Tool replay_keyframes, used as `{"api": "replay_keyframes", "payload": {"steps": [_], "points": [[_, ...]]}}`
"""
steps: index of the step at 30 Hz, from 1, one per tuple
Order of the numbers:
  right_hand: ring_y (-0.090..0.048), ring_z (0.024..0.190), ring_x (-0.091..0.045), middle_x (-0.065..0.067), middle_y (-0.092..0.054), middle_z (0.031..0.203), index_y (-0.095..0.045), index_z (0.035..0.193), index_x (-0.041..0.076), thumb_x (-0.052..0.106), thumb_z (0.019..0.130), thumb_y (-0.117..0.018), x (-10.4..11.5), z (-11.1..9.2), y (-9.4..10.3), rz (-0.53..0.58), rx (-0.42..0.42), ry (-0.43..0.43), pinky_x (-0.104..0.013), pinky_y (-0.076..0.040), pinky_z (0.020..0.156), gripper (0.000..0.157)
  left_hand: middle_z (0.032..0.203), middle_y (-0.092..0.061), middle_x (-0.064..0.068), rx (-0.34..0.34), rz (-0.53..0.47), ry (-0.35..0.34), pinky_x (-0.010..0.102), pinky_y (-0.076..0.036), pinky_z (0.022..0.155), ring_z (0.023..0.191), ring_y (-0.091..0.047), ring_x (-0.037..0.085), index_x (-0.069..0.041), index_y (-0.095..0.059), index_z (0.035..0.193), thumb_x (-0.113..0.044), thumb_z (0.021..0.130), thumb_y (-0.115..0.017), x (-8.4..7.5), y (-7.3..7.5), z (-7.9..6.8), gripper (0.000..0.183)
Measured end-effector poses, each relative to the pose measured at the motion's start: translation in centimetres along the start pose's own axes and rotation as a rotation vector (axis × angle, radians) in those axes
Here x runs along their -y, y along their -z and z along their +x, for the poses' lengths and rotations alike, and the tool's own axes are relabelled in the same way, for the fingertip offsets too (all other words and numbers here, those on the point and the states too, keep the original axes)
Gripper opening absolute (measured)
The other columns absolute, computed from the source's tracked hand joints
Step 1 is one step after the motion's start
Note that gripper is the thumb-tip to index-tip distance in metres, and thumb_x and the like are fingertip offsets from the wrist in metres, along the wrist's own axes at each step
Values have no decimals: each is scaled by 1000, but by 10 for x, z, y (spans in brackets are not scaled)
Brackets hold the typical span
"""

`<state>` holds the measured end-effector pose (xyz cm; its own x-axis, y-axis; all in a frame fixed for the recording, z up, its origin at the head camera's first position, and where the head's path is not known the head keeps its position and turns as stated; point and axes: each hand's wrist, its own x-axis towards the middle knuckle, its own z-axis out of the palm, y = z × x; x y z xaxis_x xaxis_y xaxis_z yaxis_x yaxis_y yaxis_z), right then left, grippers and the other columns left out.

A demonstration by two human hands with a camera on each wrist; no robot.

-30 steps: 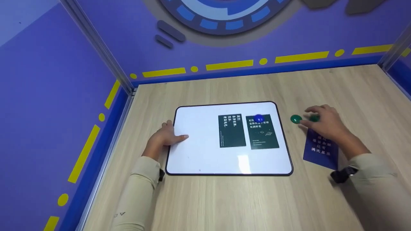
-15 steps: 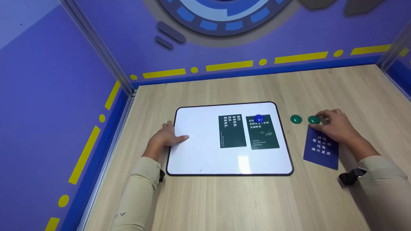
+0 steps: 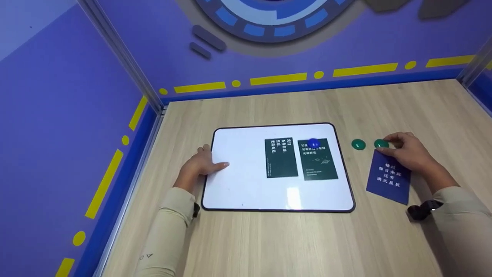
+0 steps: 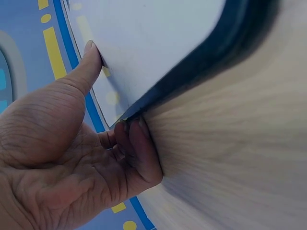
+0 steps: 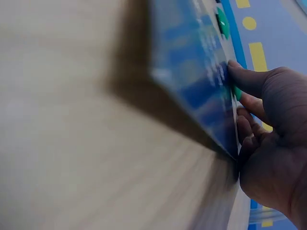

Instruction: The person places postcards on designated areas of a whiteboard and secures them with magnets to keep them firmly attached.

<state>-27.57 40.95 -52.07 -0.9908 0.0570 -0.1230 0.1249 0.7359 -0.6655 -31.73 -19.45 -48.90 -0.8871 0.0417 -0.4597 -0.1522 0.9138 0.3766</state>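
Note:
My left hand (image 3: 200,161) grips the left edge of a white, black-framed whiteboard (image 3: 246,192). Its thumb lies on the face, and the fingers curl at the edge in the left wrist view. Two dark green cards (image 3: 281,161) with white writing lie on the board, the right one under a round blue magnet (image 3: 313,143). Right of the board, my right hand (image 3: 413,152) has thumb and index finger around a round green magnet (image 3: 381,143). The thumb overlaps the top edge of a blue card (image 3: 390,179), whose near edge stands off the table in the right wrist view.
A second green magnet (image 3: 358,144) lies on the wooden table (image 3: 292,246) between the board and my right hand. A purple-blue wall (image 3: 134,46) with yellow marks bounds the table at the back and left.
My right hand has drawn back to the right, from over the green magnets to the far side of the right-hand one. The left hand keeps its hold on the whiteboard.

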Motion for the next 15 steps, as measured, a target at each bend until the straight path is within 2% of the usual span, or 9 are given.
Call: {"api": "replay_keyframes", "payload": {"steps": [2,5,10,15], "points": [[-48,122,-45,-33,-43,145,-49,146,-9,42,108,-62,0,0,2,1,12,-3,-51,-45,96,64,176,-14,31,2,-1,0,58,-31,132,162,-30,49,4,-3,170,-60,99,-68,-1,0,0,115],[-47,121,-45,-34,-42,146,-48,145,-9,41,108,-62,1,1,5,0,26,-4,-52,-46,97,64,176,-14,31,0,3,2,57,-31,132,161,-30,48,4,-3,170,-59,99,-68,-1,0,1,115],[-45,126,-52,-38,-39,148,-47,144,-12,35,109,-62,4,2,6,-5,47,5,-67,-43,104,61,175,-17,31,-13,5,5,57,-33,131,160,-32,49,4,-4,170,-59,99,-69,-1,-1,1,115],[-43,128,-55,-40,-36,149,-45,143,-14,30,109,-62,6,4,5,-17,68,13,-71,-40,107,58,174,-20,32,-17,-2,7,57,-35,130,159,-35,50,5,-6,169,-57,98,-71,1,-2,2,114]]}}
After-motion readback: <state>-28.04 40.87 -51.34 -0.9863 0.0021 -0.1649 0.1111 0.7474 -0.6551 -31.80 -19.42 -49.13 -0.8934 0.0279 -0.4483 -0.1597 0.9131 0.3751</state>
